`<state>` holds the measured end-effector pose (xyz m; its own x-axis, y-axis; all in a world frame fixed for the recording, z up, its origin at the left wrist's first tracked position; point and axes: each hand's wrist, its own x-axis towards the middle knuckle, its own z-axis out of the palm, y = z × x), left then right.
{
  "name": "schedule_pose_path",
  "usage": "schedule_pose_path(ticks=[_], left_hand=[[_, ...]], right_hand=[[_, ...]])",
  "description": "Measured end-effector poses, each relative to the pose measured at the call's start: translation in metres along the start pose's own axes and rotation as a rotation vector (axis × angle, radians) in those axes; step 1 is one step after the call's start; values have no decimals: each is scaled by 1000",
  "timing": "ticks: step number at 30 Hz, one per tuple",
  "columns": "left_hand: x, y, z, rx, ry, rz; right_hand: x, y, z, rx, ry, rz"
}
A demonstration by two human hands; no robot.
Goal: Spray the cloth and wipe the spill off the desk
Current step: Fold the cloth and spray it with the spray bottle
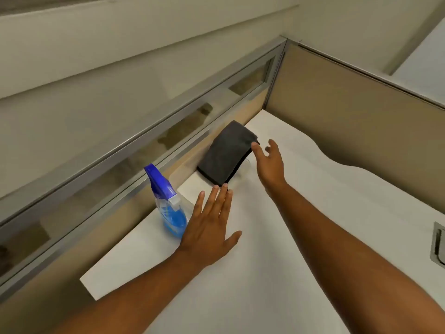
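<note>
Cloth (227, 153): grey, folded, lying flat on desk (301, 237) by the partition (144, 150), far edge. Spray bottle (168, 203) upright just beside it, w/ blue liquid, untouched. Both hands empty, fingers spread. Left hand (210, 227) palm-down, fingertips at cloth's near corner, prob. to steady it. Right hand (268, 162) loosely cupped at cloth's right edge, prob. set for a pick-up. Contact cannot be confirmed. Spill: faint wet outline possibly seen beside cloth, not certain. Spraying not yet done.
</note>
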<state>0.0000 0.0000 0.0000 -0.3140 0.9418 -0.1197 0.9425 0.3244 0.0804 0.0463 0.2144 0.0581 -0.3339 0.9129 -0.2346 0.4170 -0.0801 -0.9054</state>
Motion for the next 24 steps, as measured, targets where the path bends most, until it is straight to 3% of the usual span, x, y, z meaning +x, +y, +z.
schedule_pose_path(ticks=[5,10,20,22,24], left_hand=[[2,-1,11,24,40,21],[2,-2,16,16,49,44],[1,5,-11,15,-76,-33],[-7,8,-24,-167,-20,18],[-19,14,-39,-561,154,92]], right_hand=[[25,-11,17,164,-91,139],[25,-15,23,280,-26,143],[-36,-81,-31,539,-86,-69],[-58,-91,-59,588,-120,-88],[-80,-94,-90,631,-161,-82]])
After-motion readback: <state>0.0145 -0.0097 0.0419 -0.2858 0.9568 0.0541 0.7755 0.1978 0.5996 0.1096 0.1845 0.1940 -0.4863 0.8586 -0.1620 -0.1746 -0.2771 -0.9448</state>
